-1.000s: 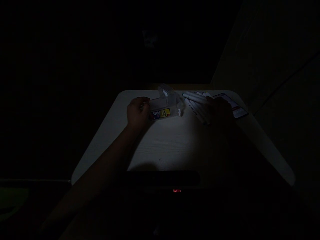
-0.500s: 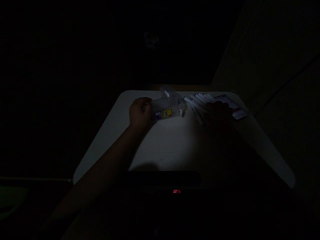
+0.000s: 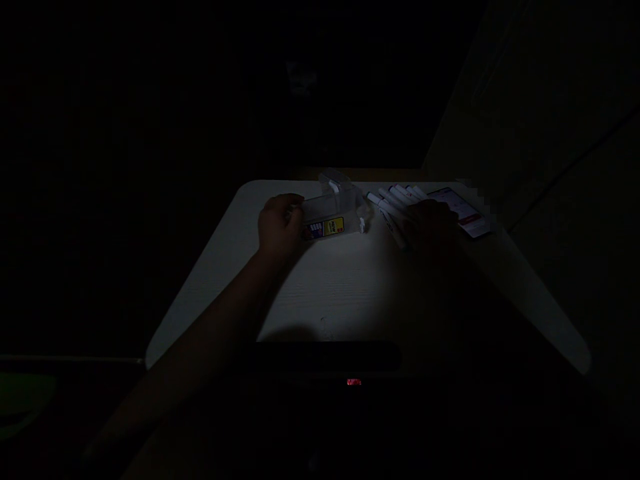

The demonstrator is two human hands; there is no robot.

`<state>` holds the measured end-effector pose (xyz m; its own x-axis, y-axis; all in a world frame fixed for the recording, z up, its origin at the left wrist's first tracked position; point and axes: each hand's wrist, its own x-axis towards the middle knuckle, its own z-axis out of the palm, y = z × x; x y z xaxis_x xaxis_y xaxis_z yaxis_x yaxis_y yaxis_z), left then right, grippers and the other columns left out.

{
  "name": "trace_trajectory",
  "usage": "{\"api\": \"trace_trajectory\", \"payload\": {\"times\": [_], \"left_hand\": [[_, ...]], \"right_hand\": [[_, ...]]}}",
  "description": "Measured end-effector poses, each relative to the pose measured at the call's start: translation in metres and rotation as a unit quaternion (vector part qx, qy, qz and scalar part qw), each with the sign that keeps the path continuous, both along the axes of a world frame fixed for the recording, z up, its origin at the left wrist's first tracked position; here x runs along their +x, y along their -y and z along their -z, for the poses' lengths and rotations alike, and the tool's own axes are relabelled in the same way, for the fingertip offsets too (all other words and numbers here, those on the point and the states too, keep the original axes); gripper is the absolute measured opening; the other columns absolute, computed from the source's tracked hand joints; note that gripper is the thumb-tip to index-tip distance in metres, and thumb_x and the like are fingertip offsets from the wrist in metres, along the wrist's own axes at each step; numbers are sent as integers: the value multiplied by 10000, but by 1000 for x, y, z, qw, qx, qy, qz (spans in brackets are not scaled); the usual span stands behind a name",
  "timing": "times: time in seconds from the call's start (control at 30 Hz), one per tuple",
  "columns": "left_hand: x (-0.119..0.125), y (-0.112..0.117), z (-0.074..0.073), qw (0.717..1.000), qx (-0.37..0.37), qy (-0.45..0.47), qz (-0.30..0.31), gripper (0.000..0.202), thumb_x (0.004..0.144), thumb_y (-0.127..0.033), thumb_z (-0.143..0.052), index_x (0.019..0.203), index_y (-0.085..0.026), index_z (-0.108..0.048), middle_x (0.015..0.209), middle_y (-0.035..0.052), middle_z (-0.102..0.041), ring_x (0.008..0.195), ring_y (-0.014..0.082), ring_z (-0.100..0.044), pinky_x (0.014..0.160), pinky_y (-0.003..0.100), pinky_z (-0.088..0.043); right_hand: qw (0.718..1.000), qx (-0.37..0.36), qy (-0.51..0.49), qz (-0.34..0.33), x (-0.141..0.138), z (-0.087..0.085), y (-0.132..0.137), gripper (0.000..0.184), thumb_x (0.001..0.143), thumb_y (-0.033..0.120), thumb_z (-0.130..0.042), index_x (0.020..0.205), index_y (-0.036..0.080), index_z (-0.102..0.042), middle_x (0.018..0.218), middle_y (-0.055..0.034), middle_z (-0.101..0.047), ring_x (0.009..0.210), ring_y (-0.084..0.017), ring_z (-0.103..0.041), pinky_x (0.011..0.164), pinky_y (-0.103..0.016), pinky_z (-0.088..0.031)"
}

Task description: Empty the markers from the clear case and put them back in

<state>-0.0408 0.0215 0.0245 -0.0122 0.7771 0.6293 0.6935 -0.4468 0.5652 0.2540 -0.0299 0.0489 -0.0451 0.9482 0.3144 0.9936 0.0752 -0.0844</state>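
The left grip, a bare human hand of rounded outline, adjoins a bare, smooth-contoured left forearm that widens gradually from the wrist and fades into darkness toward the elbow. The right grip, likewise a bare hand, appears largely in silhouette; the right forearm is too dark for sleeve or surface detail to be distinguished.

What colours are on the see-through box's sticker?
The sticker on the clear plastic box is mostly yellow and dark blue, best seen in the head view.
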Motion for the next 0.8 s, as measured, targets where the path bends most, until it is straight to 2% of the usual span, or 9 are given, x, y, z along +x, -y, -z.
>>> {"api": "trace_trajectory", "payload": {"times": [0.17,0.27,0.4,0.53,0.7,0.8], "left_hand": [[3,4,-4,999,-3,-42,14,371,846,-394,-475,1090,-188,-664,1135,96,-687,1061,254,-598,954,420,-466],[6,6,-9,996,-20,-89,0,455,843,-472,-486,1147,-184,-664,1178,111,-673,1130,294,-570,977,454,-456],[10,12,-18,985,-64,-152,-47,577,814,-578,-498,1185,-168,-661,1125,152,-674,1081,356,-587,901,501,-490],[10,16,-23,977,-82,-190,-53,672,714,-598,-614,1233,-172,-626,1095,163,-665,1017,382,-607,823,507,-516],[11,16,-14,987,-73,-131,-51,622,681,-515,-689,1200,-178,-622,1122,164,-658,1061,365,-605,882,505,-514],[15,17,-6,994,-39,-95,-23,646,707,-523,-667,1237,-164,-582,1189,159,-644,1083,337,-603,925,488,-504]], "right_hand": [[1000,21,5,-19,-1,1,-1,386,913,324,-424,1133,145,-686,1209,-177,-654,1119,-351,-575,934,-506,-449],[999,33,8,-13,0,2,-3,393,906,324,-417,1129,159,-696,1194,-159,-667,1109,-343,-585,915,-490,-458],[999,42,7,-27,0,3,-5,407,906,333,-404,1106,145,-704,1183,-159,-677,1085,-322,-598,922,-468,-452],[998,56,-7,-41,-1,2,-4,397,898,327,-415,1065,134,-718,1141,-158,-697,1053,-314,-620,917,-459,-461],[993,83,-51,-61,-5,2,-1,434,901,357,-428,1198,147,-667,1214,-143,-679,1141,-313,-594,998,-481,-435],[984,112,-82,-110,-10,6,-2,484,899,388,-453,1293,149,-601,1286,-150,-639,1196,-312,-565,1034,-504,-412]]}}
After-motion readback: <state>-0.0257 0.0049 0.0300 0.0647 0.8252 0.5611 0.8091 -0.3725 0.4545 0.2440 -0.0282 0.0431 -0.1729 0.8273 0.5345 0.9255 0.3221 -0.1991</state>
